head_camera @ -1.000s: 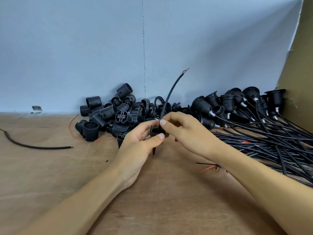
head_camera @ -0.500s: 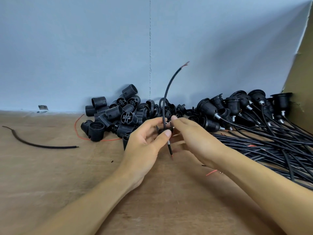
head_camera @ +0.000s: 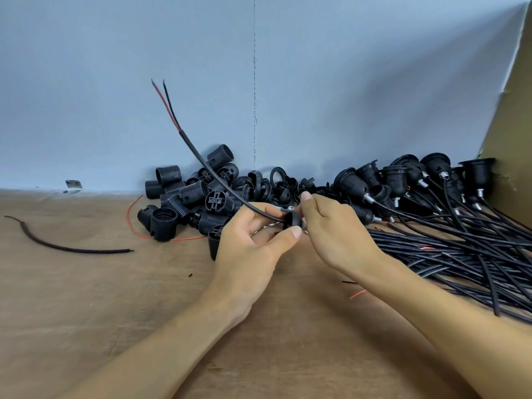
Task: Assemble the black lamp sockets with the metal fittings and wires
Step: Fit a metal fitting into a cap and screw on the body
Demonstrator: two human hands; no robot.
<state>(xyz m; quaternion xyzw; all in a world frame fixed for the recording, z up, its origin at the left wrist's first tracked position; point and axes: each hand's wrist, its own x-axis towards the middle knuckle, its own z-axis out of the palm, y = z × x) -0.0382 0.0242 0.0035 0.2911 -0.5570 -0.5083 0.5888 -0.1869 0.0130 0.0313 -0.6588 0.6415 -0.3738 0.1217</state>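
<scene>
Near the surface's (head_camera: 86, 298) back edge, your left grip (head_camera: 247, 254) and right grip (head_camera: 336, 234) pinch the cap (head_camera: 293, 219); slacken, and the wire (head_camera: 201, 158) may slip out.

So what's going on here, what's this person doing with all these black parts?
A person is assembling lamp sockets at a wooden table. The left hand holds a small black cap with a wire running into it, its red and black cores pointing up. The right hand pinches the cap's other side. Loose sockets are heaped behind, and finished wired sockets lie to the right.
</scene>
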